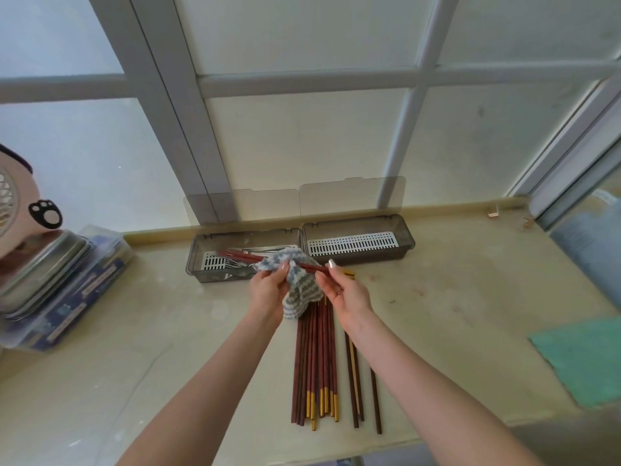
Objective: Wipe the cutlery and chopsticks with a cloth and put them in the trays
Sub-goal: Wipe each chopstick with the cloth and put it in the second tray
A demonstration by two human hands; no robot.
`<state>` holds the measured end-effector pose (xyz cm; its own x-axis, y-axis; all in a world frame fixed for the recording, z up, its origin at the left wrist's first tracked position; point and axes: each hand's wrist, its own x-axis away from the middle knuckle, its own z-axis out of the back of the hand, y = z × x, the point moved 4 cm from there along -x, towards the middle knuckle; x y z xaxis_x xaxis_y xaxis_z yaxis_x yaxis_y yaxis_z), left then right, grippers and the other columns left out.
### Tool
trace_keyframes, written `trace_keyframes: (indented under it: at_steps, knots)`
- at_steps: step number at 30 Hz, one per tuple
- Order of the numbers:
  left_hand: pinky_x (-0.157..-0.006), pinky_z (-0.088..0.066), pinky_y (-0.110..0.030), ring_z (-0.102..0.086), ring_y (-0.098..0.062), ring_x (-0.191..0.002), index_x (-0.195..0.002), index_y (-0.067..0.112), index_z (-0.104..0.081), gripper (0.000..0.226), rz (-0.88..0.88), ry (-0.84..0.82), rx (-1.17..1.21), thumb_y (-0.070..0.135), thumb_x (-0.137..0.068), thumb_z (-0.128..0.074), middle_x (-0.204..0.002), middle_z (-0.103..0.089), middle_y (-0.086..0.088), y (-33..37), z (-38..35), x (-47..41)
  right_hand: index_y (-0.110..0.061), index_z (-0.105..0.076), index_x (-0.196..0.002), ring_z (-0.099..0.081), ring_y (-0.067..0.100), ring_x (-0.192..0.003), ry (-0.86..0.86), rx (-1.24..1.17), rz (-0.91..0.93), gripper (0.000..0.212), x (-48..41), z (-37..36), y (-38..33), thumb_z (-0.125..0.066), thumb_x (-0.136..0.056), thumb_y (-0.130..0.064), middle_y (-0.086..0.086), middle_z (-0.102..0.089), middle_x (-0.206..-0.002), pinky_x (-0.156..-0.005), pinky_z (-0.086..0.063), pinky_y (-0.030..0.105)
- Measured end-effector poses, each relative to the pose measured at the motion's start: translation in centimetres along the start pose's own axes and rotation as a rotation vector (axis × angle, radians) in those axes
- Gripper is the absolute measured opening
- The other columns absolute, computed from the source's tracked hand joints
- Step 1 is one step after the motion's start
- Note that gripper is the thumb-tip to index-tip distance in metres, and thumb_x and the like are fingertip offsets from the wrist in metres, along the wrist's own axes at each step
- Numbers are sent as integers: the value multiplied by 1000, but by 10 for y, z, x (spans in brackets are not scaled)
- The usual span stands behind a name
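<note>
My left hand (268, 284) grips a grey-and-white striped cloth (297, 287) wrapped around a pair of red chopsticks (237, 255). My right hand (342, 289) pinches the gold-tipped end of those chopsticks. They are held level above the counter, in front of the left tray (198, 260), which holds metal cutlery on a white grid. The right tray (408, 237) holds only its white grid. Several more red and brown chopsticks (314, 361) lie in a bundle on the counter below my hands.
Both trays have clear lids standing open against the window. A stack of metal trays on a boxed package (67, 294) and a pink fan (20, 210) sit at the left. A green cloth (584, 358) lies at the right counter edge.
</note>
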<state>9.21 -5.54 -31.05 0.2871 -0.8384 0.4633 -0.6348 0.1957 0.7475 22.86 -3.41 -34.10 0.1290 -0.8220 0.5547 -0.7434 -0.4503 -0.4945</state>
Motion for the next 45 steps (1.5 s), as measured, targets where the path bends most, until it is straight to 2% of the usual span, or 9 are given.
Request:
trace_keyframes:
  at_steps: [3, 8, 10, 18, 23, 30, 36, 41, 45]
  knots:
    - [-57, -54, -21, -66, -12, -62, -85, 3, -60, 3, -49, 93, -142, 0, -86, -59, -80, -64, -8, 7, 7, -4, 9, -58, -100, -69, 21, -69, -90, 123, -82, 14, 3, 7, 3, -58, -85, 8, 22, -63, -92, -62, -58, 25]
    - [-58, -51, -22, -62, -16, -69, -81, 3, -61, 6, -61, 171, -261, 4, -81, -68, -77, -64, -7, 15, 14, -3, -12, -63, -100, -60, 15, -54, -315, 1005, 23, 10, 14, 3, -7, -56, -94, -11, 12, -69, -79, -50, -49, 22]
    - [-60, -50, -23, -62, -18, -72, -81, 4, -61, 8, -35, 164, -322, 6, -80, -69, -79, -65, -7, 17, 14, -3, -17, -64, -93, -48, 9, -46, -429, 1147, 41, 17, 20, -2, -4, -48, -99, -15, 6, -61, -67, -45, -36, 19]
    - [-61, -53, -28, -64, -16, -76, -99, 4, -61, 24, -101, 253, -194, 17, -81, -70, -87, -66, -5, 77, 23, -30, 0, -64, -97, -33, 5, -41, -415, 1178, 79, 26, 32, 1, 3, -42, -101, -14, -3, -44, -55, -41, -23, 17]
    - [-57, -53, -24, -63, -15, -72, -98, -1, -61, 18, 2, 117, -422, 15, -89, -58, -82, -64, -6, 12, 2, -4, -1, -59, -91, -32, 5, -39, -303, 1085, 76, 22, 24, -19, 12, -42, -100, -12, 2, -44, -58, -39, -22, 18]
    - [-63, -48, -26, -58, -17, -73, -79, 4, -57, 15, 3, 129, -386, 14, -90, -58, -79, -61, -8, 23, 9, -11, -6, -54, -120, -57, 11, -60, -577, 745, -144, 28, 27, -7, 10, -42, -96, 2, 8, -61, -77, -56, -49, 20]
    - [-53, -51, -22, -67, -15, -66, -85, 4, -61, 11, -17, -38, -412, 8, -92, -53, -79, -65, -8, 4, -10, 8, 2, -50, -107, -65, 20, -53, -334, 558, 21, 18, 20, -8, 17, -51, -90, 7, 15, -68, -69, -52, -56, 26]
    - [-53, -52, -18, -67, -10, -64, -100, -2, -60, 14, 10, -118, -430, 6, -92, -51, -83, -66, -9, -9, -10, 14, -3, -53, -104, -54, 12, -38, -14, 833, 191, 30, 12, 4, 13, -70, -83, -18, 7, -64, -62, -35, -42, 22]
    - [-73, -57, -35, -67, -22, -85, -98, 4, -64, 14, -79, 12, -721, 12, -87, -63, -98, -69, -14, -8, -3, 1, -12, -52, -108, -63, 16, -83, -30, 929, 293, 41, 6, 1, 1, -76, -76, -22, 4, -63, -98, -66, -50, 27]
